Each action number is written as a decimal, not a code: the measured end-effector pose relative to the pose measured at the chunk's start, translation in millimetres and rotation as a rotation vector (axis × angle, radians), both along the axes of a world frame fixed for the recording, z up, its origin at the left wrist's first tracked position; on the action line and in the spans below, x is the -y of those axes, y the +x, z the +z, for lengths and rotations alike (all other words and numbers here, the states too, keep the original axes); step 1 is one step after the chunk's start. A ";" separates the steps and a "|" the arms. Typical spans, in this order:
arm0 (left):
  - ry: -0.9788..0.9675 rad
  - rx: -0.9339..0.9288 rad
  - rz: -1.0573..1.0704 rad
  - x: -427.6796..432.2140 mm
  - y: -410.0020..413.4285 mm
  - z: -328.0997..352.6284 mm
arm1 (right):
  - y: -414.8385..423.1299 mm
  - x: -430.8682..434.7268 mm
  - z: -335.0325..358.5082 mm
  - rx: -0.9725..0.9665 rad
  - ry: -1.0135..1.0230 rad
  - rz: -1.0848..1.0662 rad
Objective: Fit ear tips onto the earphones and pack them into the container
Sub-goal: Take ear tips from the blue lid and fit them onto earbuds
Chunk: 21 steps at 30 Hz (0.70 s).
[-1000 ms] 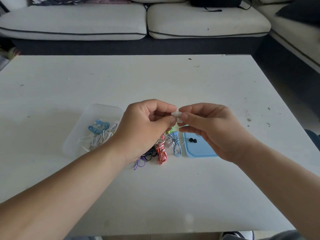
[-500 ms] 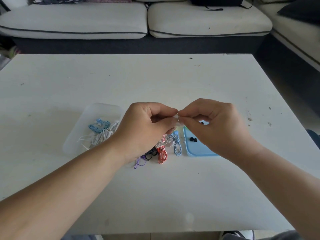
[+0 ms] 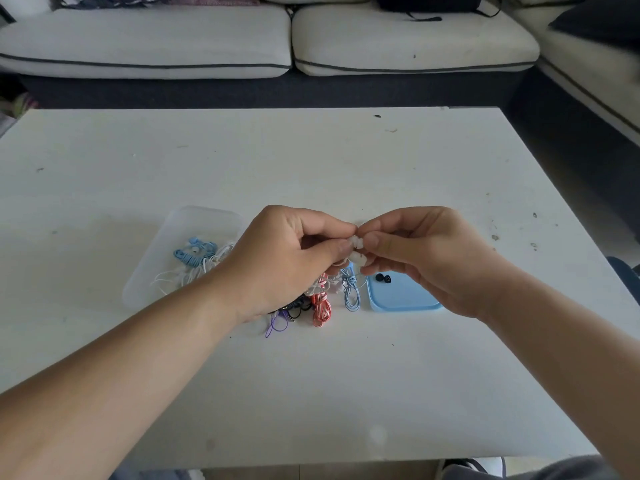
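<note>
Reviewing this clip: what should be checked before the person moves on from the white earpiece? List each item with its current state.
1. Left hand grips the white earpiece: ok.
2. Right hand pinches the same earpiece: ok.
3. Ear tip fully seated: cannot tell, the fingers hide the joint.
4. Clear container open, with the blue earphones inside: ok.
5. Spare black ear tips lie on the blue lid: ok.
6. All earphones packed: not ok, the red-white cable lies on the table.
</note>
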<state>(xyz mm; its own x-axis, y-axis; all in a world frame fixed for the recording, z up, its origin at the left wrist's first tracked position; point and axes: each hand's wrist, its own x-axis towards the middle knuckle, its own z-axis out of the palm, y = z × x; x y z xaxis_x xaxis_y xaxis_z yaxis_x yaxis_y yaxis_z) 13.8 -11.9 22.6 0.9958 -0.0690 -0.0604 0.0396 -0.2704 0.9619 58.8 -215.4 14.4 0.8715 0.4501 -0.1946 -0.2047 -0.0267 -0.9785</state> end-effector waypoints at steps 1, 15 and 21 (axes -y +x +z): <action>0.011 0.008 -0.004 0.2 -0.4 -1.1 | -0.1 -0.4 -1.0 -0.019 0.013 0.000; -0.157 -0.036 0.117 2.4 1.6 -7.9 | 0.8 -7.8 -11.8 -0.107 0.081 -0.059; -0.213 -0.046 0.184 -6.5 -1.3 -5.1 | 0.7 -19.8 -8.8 -0.158 0.109 -0.076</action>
<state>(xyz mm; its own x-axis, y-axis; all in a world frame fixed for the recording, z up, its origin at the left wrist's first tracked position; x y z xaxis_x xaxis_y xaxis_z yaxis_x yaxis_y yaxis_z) 12.5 -5.4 17.5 0.9893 0.0970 -0.1092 0.1141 -0.0471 0.9924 59.5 -195.6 5.6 0.8663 0.4099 -0.2855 -0.3535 0.0991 -0.9302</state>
